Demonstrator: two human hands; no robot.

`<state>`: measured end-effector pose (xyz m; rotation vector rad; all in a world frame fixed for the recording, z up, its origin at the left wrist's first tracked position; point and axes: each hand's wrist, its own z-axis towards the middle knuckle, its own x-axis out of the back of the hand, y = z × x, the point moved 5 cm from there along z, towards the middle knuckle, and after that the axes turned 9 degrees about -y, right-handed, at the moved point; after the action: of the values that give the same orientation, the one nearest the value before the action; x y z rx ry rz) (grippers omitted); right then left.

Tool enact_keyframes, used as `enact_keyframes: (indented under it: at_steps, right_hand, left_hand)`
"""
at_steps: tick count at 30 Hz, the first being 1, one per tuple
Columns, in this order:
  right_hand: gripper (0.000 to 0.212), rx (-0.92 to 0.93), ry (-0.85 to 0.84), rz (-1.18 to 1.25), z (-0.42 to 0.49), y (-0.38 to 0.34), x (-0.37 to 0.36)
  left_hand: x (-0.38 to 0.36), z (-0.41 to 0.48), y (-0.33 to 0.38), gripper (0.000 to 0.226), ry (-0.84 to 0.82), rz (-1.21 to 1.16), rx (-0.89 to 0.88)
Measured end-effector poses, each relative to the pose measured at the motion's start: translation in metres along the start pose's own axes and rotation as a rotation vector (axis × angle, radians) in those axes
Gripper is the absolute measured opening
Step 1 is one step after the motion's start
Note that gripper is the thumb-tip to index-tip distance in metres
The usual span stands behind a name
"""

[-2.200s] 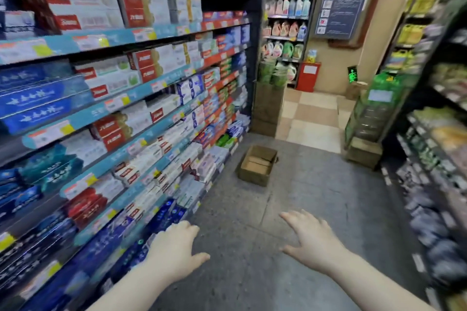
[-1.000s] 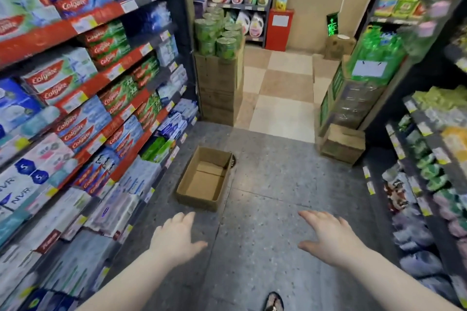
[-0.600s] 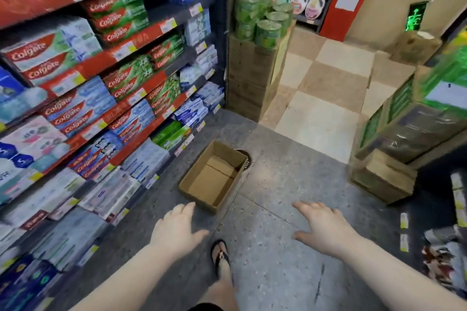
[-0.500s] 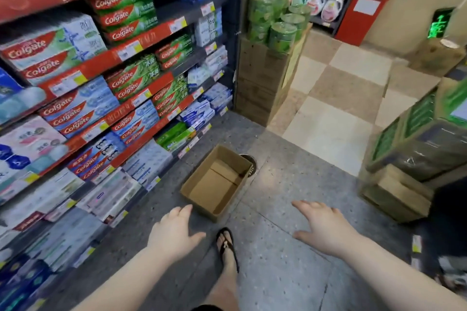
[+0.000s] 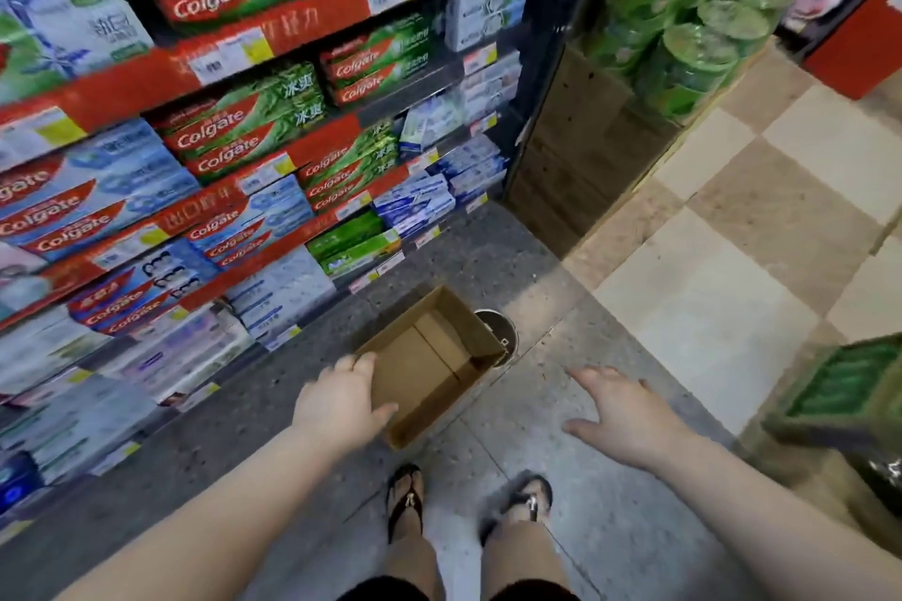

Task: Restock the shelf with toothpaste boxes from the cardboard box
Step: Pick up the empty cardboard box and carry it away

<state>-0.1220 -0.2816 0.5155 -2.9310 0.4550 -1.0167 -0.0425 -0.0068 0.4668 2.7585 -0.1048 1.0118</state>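
1. Grey speckled floor (image 5: 488,254) runs under both hands. Ahead of the right hand (image 5: 620,420), it gives way to beige and cream checker tiles (image 5: 732,259).
2. The shelf (image 5: 146,78) rises to the outside of the left hand (image 5: 341,405). It has tier on tier of red price rails, packed with toothpaste boxes (image 5: 229,132), many of them marked Colgate.
3. The cardboard box (image 5: 415,356) sits on the floor just ahead of the left hand, near the shelf's foot, with its top open and its bare brown bottom showing.
4. The left hand is flat and relaxed, its fingers loosely extended and holding nothing. Its fingertips overlap the box's near left corner, but I cannot tell whether they touch it.
5. The right hand is spread wide, palm down and empty, above the grey floor and well apart from the box.
6. A round floor drain (image 5: 502,332) peeks out from behind the box's far corner.
7. Beyond both hands, a stack of brown cartons (image 5: 576,151) stands at the shelf's end, with green wrapped packs (image 5: 693,39) on top.
8. To the outside of the right hand, a green crate (image 5: 839,386) crowds that edge of the aisle.
9. Nearer the body than the hands, two sandalled feet (image 5: 405,498) stand on the grey floor, just short of the box.
10. Open floor lies between the hands and on ahead of the right one, toward the tiles.
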Motion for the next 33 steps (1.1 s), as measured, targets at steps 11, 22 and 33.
enact_keyframes:
  at_steps: [11,22,33]
  right_hand:
    - [0.064,0.236,-0.229,-0.241,0.226,0.02,0.035]
    - [0.057,0.23,-0.291,-0.279,0.429,0.035,-0.03]
    - [0.063,0.216,-0.252,-0.124,0.593,0.036,-0.144]
  left_hand:
    - [-0.072,0.095,0.025,0.063,-0.118,-0.324,0.271]
    - [-0.177,0.234,0.016,0.068,-0.073,-0.558,0.458]
    - [-0.32,0.352,-0.076,0.092,0.006,-0.743,0.739]
